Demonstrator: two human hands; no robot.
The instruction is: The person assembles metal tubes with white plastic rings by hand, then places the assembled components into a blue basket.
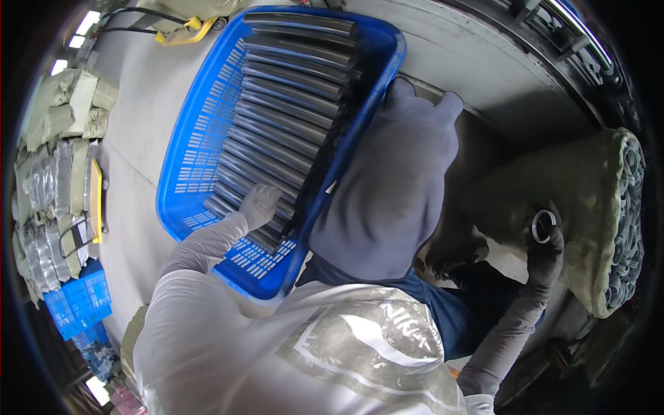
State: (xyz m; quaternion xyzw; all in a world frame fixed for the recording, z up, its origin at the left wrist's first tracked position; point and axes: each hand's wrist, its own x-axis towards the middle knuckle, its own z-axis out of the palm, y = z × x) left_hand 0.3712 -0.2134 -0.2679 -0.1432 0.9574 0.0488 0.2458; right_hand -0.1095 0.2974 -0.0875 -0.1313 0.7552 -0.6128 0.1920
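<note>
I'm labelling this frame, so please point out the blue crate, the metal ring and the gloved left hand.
blue crate (200, 138): head view, on its slotted left wall.
metal ring (543, 226): head view, on the ring's rim.
left hand (261, 204): head view, on the back of the glove.

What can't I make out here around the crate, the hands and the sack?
Head view only:
- Crate floor: covered by the dark tubes; its near corner is behind the left hand and sleeve.
- Right hand grip on the ring: dark glove, too small to judge.
- Sack contents: only rings at its open end show.
</note>
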